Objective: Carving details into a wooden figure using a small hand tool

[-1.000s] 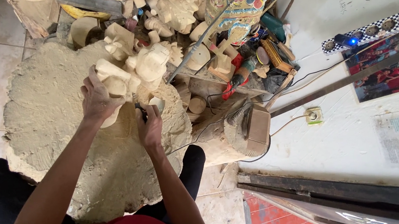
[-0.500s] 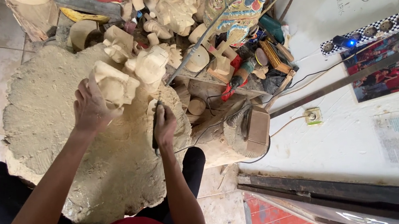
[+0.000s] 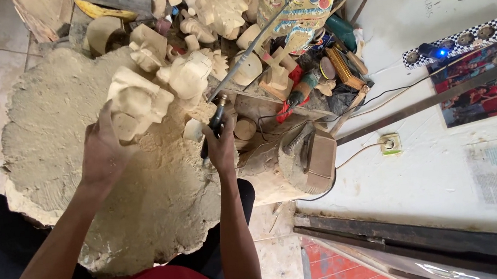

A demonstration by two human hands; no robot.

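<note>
Left hand grips a rough, pale wooden carving; right hand, at three o'clock, clasps a rotary tool handpiece. Shaping incomplete; sawdust-covered block beneath.

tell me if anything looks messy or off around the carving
Pale sawdust lies in a thick heap over the floor under both hands. The left hand grips a pale wooden carving; the right hand holds a dark rotary tool. Nothing looks broken.

free: sawdust mound left | blocked: carvings pile, tools ahead
</note>
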